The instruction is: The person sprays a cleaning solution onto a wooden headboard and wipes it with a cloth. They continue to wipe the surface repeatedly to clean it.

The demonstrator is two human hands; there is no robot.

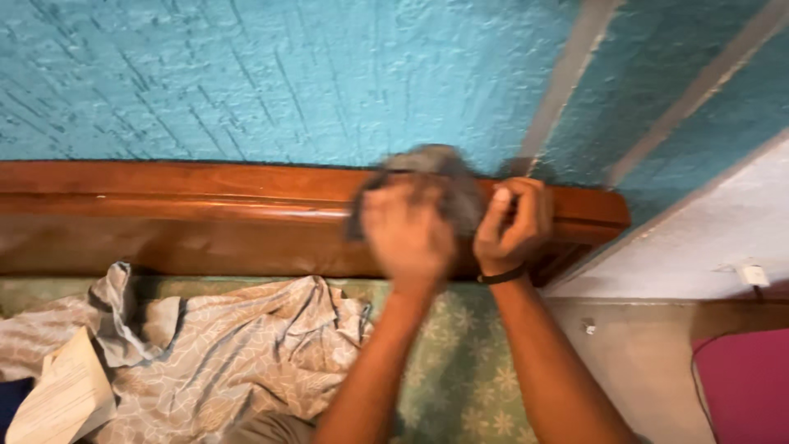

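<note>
Both hands are up at the right end of the brown wooden headboard (164, 214), in front of the blue wall (246, 74). The left hand (408, 233) is blurry but closed on a grey cloth (448, 177) — the right hand (514, 224) is curled in a fist gripping the same cloth. Below them, a crumpled patterned sheet (222, 353) and a folded paper (66, 395) lie on the green flowered bed (468, 362).

Both hands, left (408, 233) and right (514, 224), grip grey cloth (444, 177) before wooden headboard (181, 214).
</note>
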